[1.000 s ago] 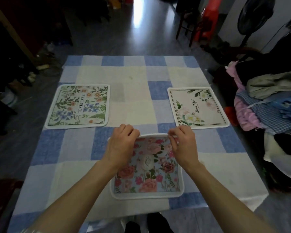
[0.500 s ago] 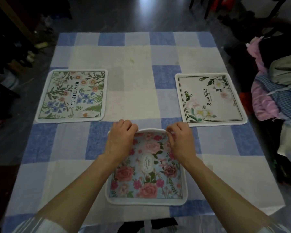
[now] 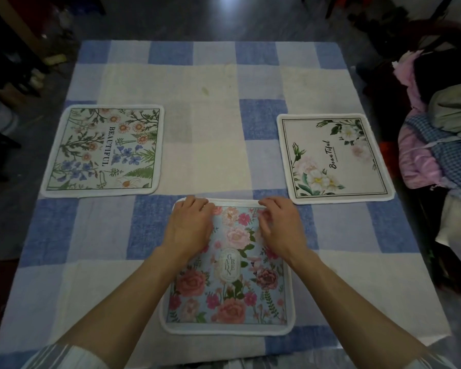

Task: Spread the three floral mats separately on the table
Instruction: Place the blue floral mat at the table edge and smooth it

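Observation:
Three floral mats lie apart on the checked tablecloth [image 3: 210, 83]. A wildflower mat [image 3: 104, 150] printed "BEAUTIFUL" lies flat at the left. At the right lies a cream mat [image 3: 333, 158] with white flowers. The pink rose mat [image 3: 229, 296] sits near the front edge, in the middle. My left hand [image 3: 189, 225] grips its far left corner, fingers curled over the white border. My right hand [image 3: 280, 227] pinches the far edge close to the right corner. Both forearms cover parts of this mat.
A heap of clothes [image 3: 442, 145] is piled just off the table's right side. Dark clutter and shoes [image 3: 35, 75] stand on the floor at the left. The cloth's far half holds nothing but a small stain [image 3: 205, 90].
The camera has tilted down and closer. My hands stay on the rose mat's far edge, which now lies lower and flatter on the cloth. The other two mats have not moved.

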{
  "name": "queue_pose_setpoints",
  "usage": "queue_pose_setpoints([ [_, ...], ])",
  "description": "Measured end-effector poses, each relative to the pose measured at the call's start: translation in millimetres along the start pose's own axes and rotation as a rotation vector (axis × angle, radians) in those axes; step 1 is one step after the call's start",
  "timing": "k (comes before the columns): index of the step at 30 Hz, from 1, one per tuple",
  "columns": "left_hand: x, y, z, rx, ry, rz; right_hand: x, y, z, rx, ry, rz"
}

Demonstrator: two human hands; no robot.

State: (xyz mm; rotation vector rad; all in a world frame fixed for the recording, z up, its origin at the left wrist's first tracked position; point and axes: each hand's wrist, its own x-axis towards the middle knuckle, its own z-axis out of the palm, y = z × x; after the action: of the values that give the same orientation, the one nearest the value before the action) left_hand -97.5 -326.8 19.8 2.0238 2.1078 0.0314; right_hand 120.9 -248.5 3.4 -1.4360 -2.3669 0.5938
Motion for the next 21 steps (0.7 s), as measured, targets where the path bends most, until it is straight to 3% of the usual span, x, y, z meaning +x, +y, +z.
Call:
queue_pose_setpoints([
  [10,-14.0,-1.7,26.9,0.036,-0.239,-0.069,-22.2,13.4,25.7,-0.209,-0.315,0.109],
  [21,-37.6,-6.4,21.1,-0.014,-0.206,-0.035,-44.1,1.4,14.7,-0.209,-0.268,0.118],
])
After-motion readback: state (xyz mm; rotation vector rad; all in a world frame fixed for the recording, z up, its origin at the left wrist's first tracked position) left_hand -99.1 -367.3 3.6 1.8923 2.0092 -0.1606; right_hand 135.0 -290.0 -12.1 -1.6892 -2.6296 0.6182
